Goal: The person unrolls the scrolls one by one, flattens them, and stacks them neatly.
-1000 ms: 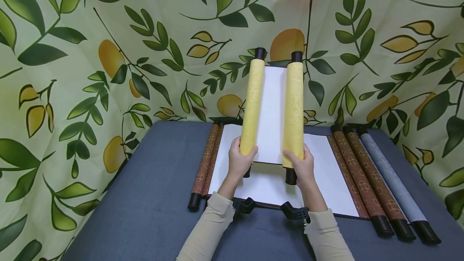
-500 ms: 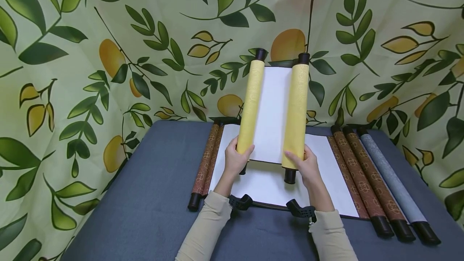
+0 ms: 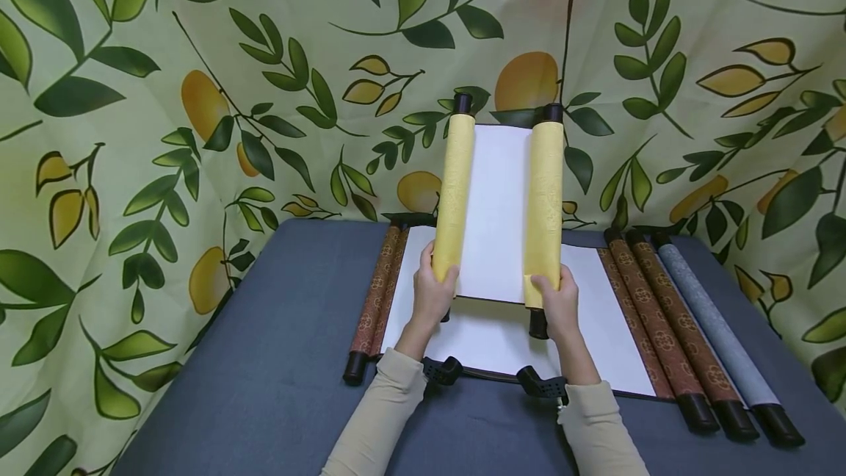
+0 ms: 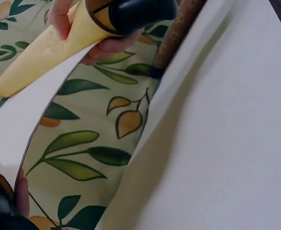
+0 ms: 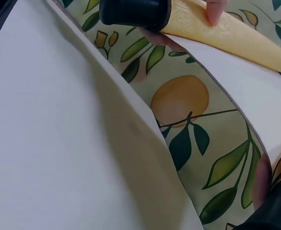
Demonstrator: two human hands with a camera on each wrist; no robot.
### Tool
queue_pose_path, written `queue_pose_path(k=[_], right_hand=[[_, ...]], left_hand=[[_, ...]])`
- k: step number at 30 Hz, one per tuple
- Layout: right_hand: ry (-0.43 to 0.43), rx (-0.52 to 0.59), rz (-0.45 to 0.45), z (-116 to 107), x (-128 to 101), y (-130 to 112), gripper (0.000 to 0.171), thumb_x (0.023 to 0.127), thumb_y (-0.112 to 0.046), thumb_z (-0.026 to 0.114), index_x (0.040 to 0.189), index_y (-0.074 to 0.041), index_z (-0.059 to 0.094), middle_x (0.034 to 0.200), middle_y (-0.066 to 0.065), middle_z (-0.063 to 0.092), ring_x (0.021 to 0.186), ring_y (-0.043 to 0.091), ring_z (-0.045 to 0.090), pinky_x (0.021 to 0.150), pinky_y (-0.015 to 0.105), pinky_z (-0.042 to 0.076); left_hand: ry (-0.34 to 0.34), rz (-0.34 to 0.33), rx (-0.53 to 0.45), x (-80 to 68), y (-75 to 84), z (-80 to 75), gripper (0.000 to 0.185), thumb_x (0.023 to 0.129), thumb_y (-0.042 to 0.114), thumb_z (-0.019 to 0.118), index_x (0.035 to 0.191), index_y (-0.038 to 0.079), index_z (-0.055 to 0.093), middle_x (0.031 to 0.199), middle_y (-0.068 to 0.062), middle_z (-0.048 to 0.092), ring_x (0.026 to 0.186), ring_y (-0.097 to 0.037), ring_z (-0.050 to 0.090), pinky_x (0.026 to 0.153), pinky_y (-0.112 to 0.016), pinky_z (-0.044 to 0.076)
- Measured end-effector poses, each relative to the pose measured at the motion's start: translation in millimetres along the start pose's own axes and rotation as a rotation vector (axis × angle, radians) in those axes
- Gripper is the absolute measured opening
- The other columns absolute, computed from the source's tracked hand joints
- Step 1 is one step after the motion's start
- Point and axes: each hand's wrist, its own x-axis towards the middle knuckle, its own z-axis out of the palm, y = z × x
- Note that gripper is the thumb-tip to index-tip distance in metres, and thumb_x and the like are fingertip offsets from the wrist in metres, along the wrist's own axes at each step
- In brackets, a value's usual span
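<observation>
A yellow scroll with black end knobs is held up, partly unrolled, its white sheet spanning the gap between two rolls. My left hand grips the lower end of the left roll, thumb across its front. The lower end of the right roll is gripped by my right hand. In the left wrist view a black knob sticks out past my fingers. Behind and below lies a larger brown-patterned scroll, spread open with its white paper showing.
To the left is the brown roll of the spread scroll. On the right lie more brown rolls and a grey-blue scroll, side by side on the blue-grey tablecloth. A leaf-patterned curtain hangs behind the table.
The two yellow rolls have moved further apart, showing a wider strip of white sheet. Both hands keep their grip; the scroll's top edge sits slightly lower.
</observation>
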Motion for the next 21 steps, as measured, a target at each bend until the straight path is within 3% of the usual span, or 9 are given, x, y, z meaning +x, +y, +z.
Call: queue_pose_path(k=[5, 8, 12, 16, 21], right_hand=[[-0.054, 0.158, 0.000, -2.8, -2.6, -2.8, 0.032, 0.088, -0.005, 0.050, 0.118, 0.004, 0.045, 0.078, -0.016, 0.053, 0.066, -0.001, 0.054, 0.061, 0.017, 0.046], [-0.078, 0.171, -0.026, -3.8, -3.1, -3.7, 0.033, 0.089, -0.010, 0.048, 0.119, 0.004, 0.045, 0.077, -0.015, 0.054, 0.066, 0.001, 0.054, 0.060, 0.018, 0.045], [-0.084, 0.091, -0.044, -3.4, -2.6, -4.2, 0.042, 0.090, -0.016, 0.056, 0.125, 0.004, 0.044, 0.080, -0.014, 0.052, 0.066, 0.000, 0.052, 0.059, 0.018, 0.045], [-0.076, -0.022, -0.026, -2.7, -1.0, -3.5, 0.058, 0.082, -0.013, 0.072, 0.128, 0.003, 0.041, 0.091, -0.007, 0.048, 0.072, 0.000, 0.050, 0.062, 0.017, 0.046], [-0.052, -0.082, -0.013, -4.7, 1.7, -1.4, 0.061, 0.082, -0.011, 0.072, 0.130, 0.003, 0.037, 0.098, 0.000, 0.046, 0.073, -0.001, 0.050, 0.064, 0.016, 0.047]], left_hand=[[-0.002, -0.007, -0.021, 0.4, 2.2, -2.3, 0.059, 0.081, 0.013, 0.058, 0.137, 0.003, 0.044, 0.093, -0.024, 0.066, 0.064, -0.015, 0.052, 0.053, -0.023, 0.043], [-0.004, -0.010, -0.029, 0.9, 2.5, -2.8, 0.061, 0.079, 0.016, 0.060, 0.137, 0.003, 0.045, 0.091, -0.023, 0.066, 0.064, -0.013, 0.051, 0.053, -0.022, 0.043], [0.002, 0.005, -0.043, 2.2, 2.1, -2.4, 0.065, 0.076, 0.020, 0.069, 0.135, 0.003, 0.046, 0.091, -0.021, 0.066, 0.065, -0.013, 0.051, 0.056, -0.024, 0.045], [0.002, 0.021, -0.059, 3.1, 2.4, -1.9, 0.072, 0.073, 0.020, 0.077, 0.135, 0.001, 0.046, 0.096, -0.021, 0.066, 0.072, -0.015, 0.053, 0.064, -0.027, 0.046], [0.017, 0.019, -0.039, 3.6, 2.3, -3.0, 0.067, 0.074, 0.017, 0.077, 0.132, 0.000, 0.047, 0.094, -0.022, 0.067, 0.070, -0.017, 0.055, 0.061, -0.025, 0.046]])
